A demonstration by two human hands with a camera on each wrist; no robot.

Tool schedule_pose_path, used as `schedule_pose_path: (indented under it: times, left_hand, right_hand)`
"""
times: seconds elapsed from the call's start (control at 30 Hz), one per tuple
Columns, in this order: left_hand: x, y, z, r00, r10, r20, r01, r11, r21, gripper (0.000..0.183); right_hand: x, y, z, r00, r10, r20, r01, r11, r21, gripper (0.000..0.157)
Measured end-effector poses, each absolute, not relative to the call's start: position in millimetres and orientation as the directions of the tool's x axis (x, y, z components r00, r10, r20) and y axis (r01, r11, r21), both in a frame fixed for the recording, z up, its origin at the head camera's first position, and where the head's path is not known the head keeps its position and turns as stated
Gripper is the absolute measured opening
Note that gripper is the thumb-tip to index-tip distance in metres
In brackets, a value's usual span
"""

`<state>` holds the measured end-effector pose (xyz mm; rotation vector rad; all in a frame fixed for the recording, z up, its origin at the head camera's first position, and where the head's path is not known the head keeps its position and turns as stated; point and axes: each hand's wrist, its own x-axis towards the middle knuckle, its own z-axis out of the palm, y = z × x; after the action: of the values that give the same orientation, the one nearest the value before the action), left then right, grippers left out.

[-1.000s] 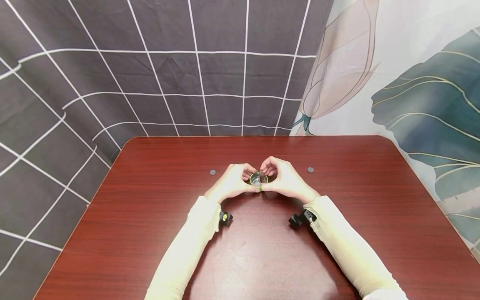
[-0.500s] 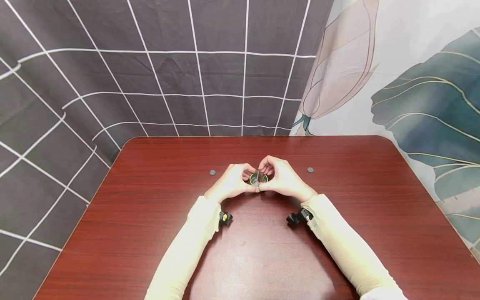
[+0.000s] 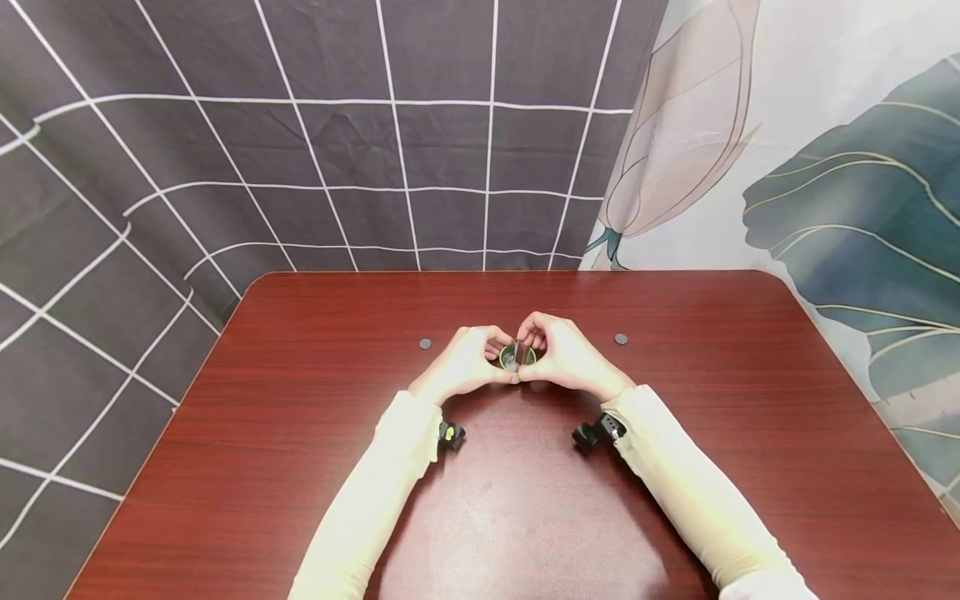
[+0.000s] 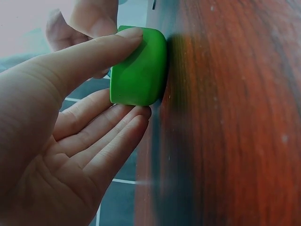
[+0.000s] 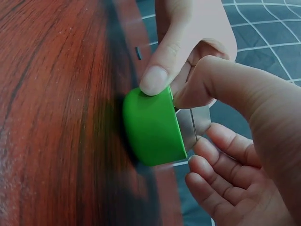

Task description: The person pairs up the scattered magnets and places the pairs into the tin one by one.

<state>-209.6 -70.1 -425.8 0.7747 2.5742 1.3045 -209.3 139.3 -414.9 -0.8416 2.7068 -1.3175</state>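
Note:
Between both hands a small round green container [image 3: 507, 360] sits on the table, its inside silvery in the head view. My left hand [image 3: 467, 358] holds it at the side, thumb on the green wall [image 4: 136, 75] and fingers around the far side. A thin, grey, flat metal-looking plate [image 5: 201, 120] stands up out of the container's mouth. My right hand [image 3: 567, 358] pinches this plate between the bent thumb and the fingertips. How deep the plate reaches inside is hidden. In the right wrist view the green wall [image 5: 153, 127] shows a rounded lower edge.
Two small dark discs lie flat on the reddish-brown table [image 3: 300, 433]: one disc [image 3: 425, 344] left of the hands, one disc [image 3: 621, 339] right of them. Behind the table hang a dark grid-patterned cloth [image 3: 442, 150] and a leaf-patterned cloth [image 3: 847, 208].
Over the last second my right hand and the plate shift slightly left over the container. My left hand and the discs stay put.

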Motion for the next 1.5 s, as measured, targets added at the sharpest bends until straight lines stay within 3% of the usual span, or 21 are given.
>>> schedule_pose_path:
  times: [0.43, 0.73, 1.17, 1.5]
  left_hand:
    - [-210.2, -69.7, -424.4, -0.858, 0.506, 0.09, 0.362, 0.47, 0.805, 0.046]
    - [-209.8, -68.9, -424.6, -0.848, 0.521, 0.103, 0.38, 0.46, 0.802, 0.047]
    - [-209.1, -69.0, -425.3, -0.851, 0.517, 0.096, 0.378, 0.475, 0.795, 0.047]
    - [-207.2, -69.5, -425.7, -0.857, 0.509, 0.081, 0.36, 0.479, 0.801, 0.048]
  right_hand:
    - [-212.5, 141.7, -414.3, -0.853, -0.488, 0.186, -0.445, 0.495, -0.746, 0.043]
    - [-213.0, 142.7, -416.5, -0.861, -0.481, 0.168, -0.428, 0.506, -0.749, 0.031]
    - [-210.5, 145.3, -415.9, -0.856, -0.471, 0.215, -0.452, 0.479, -0.753, 0.022]
    - [-210.3, 149.0, -413.8, -0.862, -0.441, 0.25, -0.456, 0.46, -0.762, 0.027]
